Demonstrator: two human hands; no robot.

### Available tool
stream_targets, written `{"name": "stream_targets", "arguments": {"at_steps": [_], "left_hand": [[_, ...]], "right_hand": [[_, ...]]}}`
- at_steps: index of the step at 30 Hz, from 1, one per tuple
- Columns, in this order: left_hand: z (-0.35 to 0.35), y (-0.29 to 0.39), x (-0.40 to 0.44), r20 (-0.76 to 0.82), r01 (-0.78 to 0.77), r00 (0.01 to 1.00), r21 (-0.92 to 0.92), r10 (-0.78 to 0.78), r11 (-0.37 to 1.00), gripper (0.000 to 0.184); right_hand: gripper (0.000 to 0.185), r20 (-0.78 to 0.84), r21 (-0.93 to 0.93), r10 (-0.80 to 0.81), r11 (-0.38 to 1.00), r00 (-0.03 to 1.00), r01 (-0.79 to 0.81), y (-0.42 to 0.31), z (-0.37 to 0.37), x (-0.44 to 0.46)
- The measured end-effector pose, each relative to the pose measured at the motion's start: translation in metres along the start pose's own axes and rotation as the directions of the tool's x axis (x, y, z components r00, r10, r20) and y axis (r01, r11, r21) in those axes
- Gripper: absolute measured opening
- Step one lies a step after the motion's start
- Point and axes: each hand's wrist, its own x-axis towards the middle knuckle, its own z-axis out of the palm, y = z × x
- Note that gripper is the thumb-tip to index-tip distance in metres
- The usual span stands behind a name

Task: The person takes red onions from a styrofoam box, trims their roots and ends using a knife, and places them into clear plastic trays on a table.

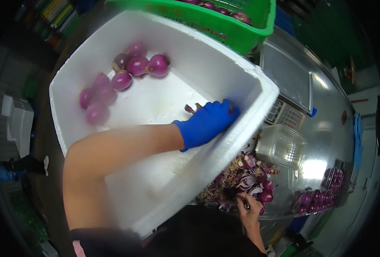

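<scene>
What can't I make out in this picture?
All in the head view:
Whatever the gloved left hand may be gripping: its fingers hide it.
The dark item in the right hand: mostly covered by fingers.
The far end of the green basket: cut off by the top edge.
The scale key labels: too small and blurred.
The leftmost onions: too hazy to count surely.

Layout about the box (82, 45): onions (121, 80), inside, toward its left and far walls; basket (245, 40), beyond the far wall, with more onions in it; on the counter (327, 141), to the right, scale (290, 113), tub (280, 147) before it, peelings (252, 177) nearer, packed onions (320, 199) farthest right
</scene>
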Motion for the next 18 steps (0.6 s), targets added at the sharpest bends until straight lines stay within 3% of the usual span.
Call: {"name": "stream_targets", "arguments": {"at_steps": [2, 3, 5, 8, 10, 14, 17, 18], "left_hand": [[-0.010, -0.003, 0.013, 0.217, 0.107, 0.975, -0.267, -0.048, 0.958, 0.027], [-0.019, -0.001, 0.011, 0.219, 0.155, 0.973, -0.396, -0.071, 0.905, 0.031], [-0.018, -0.008, -0.002, 0.108, 0.249, 0.968, -0.490, -0.225, 0.835, 0.051], [-0.062, 0.008, -0.016, 0.072, 0.496, 0.854, -0.409, -0.515, 0.766, 0.076], [-0.095, 0.015, -0.028, 0.126, 0.573, 0.773, -0.560, -0.622, 0.598, 0.066], [-0.156, 0.054, -0.055, 0.007, 0.476, 0.700, -0.750, -0.714, 0.459, 0.061], [-0.194, 0.106, -0.084, -0.017, 0.415, 0.725, -0.787, -0.688, 0.457, 0.062], [-0.194, 0.124, -0.095, -0.124, 0.235, 0.825, -0.811, -0.551, 0.536, 0.064]], "right_hand": [[0.023, 0.010, 0.011, -0.014, 1.000, 1.000, 0.013, 0.003, -0.004, -0.006], [0.028, 0.030, 0.009, -0.027, 1.000, 0.999, 0.027, 0.005, -0.007, -0.009], [0.028, 0.027, 0.017, -0.039, 0.999, 0.999, 0.038, 0.005, -0.013, -0.011], [0.029, 0.019, 0.037, -0.050, 0.998, 0.999, 0.050, 0.012, -0.018, -0.017], [0.029, 0.016, 0.047, -0.080, 0.996, 0.997, 0.079, 0.015, -0.022, -0.014], [0.025, -0.024, 0.120, -0.100, 0.987, 0.995, 0.102, 0.027, -0.020, -0.014], [0.028, 0.018, 0.139, -0.106, 0.985, 0.994, 0.102, 0.031, -0.023, -0.009], [0.029, 0.033, 0.157, -0.101, 0.983, 0.994, 0.094, 0.033, -0.023, -0.007]]}}
